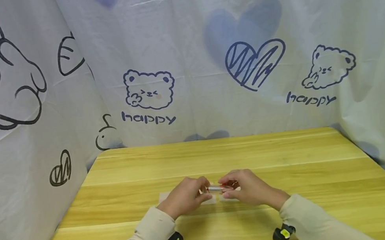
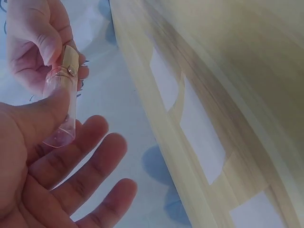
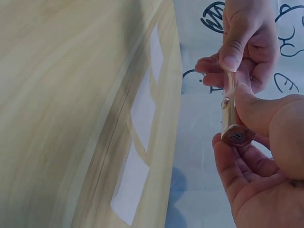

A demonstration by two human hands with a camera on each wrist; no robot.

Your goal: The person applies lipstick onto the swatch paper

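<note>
A small slim tube [image 1: 215, 188] is held level between both hands, above the table. Its clear, pink-tinted end [image 2: 65, 130] is pinched between the thumb and fingers of my left hand [image 1: 187, 195]; that hand's other fingers are spread apart. My right hand [image 1: 252, 188] grips the opposite end between thumb and fingers. There a beige-gold body with a small shiny bead shows, ending in a faceted rose-gold base [image 3: 238, 136] with a dotted round face. Whether the clear part and the body are joined or apart, I cannot tell. What kind of tube it is stays unclear.
Three white paper rectangles lie in a row on the wooden table [image 1: 214, 157], below the hands; the middle one [image 3: 143, 111] sits between two others. A white cloth [image 1: 189, 57] with printed bears and hearts hangs behind the table and along its sides.
</note>
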